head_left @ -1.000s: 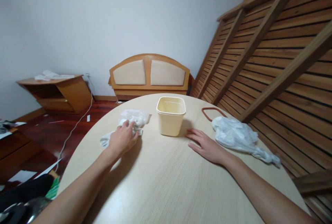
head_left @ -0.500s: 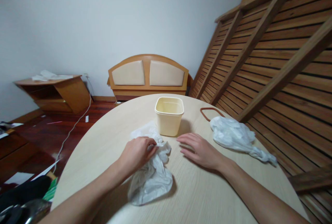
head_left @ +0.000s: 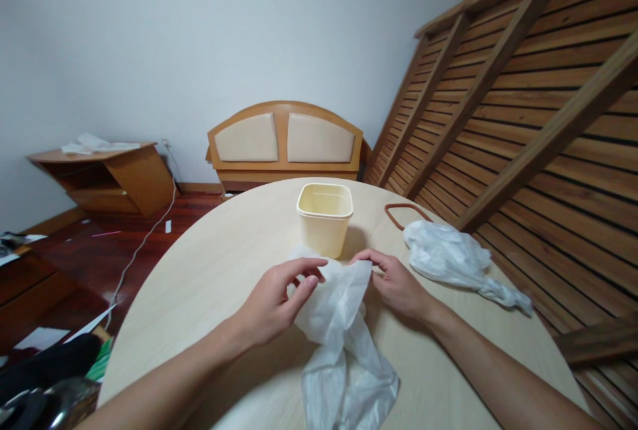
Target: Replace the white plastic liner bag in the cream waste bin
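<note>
Left hand (head_left: 279,297): forearm angled inward, thumb and forefinger parted beside the white bag (head_left: 339,323)
Right hand (head_left: 396,284): pinching its upper edge
White bag: between both hands, trailing over the near counter (head_left: 199,304)

Soft, moderate indoor light, seemingly from the left, spreads over the surface (head_left: 214,257): the pale yellow bin (head_left: 323,236) throws a blurry-edged shadow to its right, and another darkens the wood below the left hand (head_left: 275,300). The wall (head_left: 199,31) looks cool and bluish, greyer toward the upper left corner. Faint sheen shows on the plastic bag (head_left: 343,333), small glints on a shiny object (head_left: 74,403) at lower left. Wide-angle distortion stretches the slatted panel (head_left: 563,171) near the edge; fine detail is slightly soft throughout
</note>
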Action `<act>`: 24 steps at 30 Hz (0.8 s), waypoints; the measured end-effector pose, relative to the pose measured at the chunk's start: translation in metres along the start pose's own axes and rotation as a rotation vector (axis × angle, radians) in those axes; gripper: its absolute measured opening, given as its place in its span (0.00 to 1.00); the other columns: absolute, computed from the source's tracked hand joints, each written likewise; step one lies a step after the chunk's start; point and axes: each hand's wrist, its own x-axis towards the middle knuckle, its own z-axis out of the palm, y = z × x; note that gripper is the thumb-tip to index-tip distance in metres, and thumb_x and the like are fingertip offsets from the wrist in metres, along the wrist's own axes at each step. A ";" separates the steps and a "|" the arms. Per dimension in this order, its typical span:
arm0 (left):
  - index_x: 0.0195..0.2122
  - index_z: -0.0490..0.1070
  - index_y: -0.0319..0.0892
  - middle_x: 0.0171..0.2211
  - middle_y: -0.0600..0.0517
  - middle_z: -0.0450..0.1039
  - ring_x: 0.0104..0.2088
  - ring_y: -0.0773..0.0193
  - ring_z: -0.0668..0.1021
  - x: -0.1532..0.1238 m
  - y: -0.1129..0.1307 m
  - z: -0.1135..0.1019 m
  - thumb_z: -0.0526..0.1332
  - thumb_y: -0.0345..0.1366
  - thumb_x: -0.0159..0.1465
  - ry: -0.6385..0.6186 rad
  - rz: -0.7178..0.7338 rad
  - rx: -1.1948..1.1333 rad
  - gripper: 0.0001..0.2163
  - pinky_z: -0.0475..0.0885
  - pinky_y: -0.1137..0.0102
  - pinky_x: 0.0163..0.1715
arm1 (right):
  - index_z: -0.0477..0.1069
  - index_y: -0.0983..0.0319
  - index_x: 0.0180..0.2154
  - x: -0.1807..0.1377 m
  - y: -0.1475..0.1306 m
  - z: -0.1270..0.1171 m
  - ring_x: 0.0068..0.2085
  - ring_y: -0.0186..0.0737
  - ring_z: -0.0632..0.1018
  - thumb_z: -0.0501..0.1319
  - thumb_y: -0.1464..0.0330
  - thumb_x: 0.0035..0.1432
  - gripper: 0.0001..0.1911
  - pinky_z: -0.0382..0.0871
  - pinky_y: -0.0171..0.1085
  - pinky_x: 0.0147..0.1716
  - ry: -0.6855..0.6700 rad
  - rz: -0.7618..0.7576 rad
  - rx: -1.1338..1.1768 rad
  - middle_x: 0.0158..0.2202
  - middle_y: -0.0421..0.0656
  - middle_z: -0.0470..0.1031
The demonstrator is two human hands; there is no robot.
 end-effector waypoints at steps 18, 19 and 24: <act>0.59 0.66 0.45 0.45 0.47 0.80 0.41 0.58 0.81 0.005 -0.040 -0.003 0.64 0.41 0.63 -0.217 -0.132 0.345 0.23 0.75 0.63 0.44 | 0.74 0.60 0.43 0.010 0.033 -0.046 0.43 0.47 0.79 0.49 0.66 0.61 0.16 0.72 0.45 0.47 0.490 0.078 -0.198 0.43 0.48 0.79; 0.57 0.68 0.45 0.42 0.48 0.80 0.39 0.58 0.81 0.006 -0.040 -0.003 0.63 0.40 0.64 -0.213 -0.147 0.355 0.21 0.75 0.65 0.41 | 0.74 0.60 0.43 0.008 0.029 -0.047 0.45 0.48 0.78 0.48 0.65 0.63 0.17 0.71 0.46 0.48 0.480 0.040 -0.244 0.45 0.48 0.78; 0.38 0.75 0.42 0.32 0.51 0.78 0.30 0.65 0.77 0.011 -0.033 -0.005 0.58 0.37 0.67 -0.066 -0.095 0.249 0.08 0.71 0.72 0.31 | 0.71 0.58 0.54 0.000 0.000 -0.035 0.60 0.56 0.71 0.57 0.48 0.62 0.27 0.60 0.55 0.61 0.145 -0.255 -0.492 0.58 0.52 0.73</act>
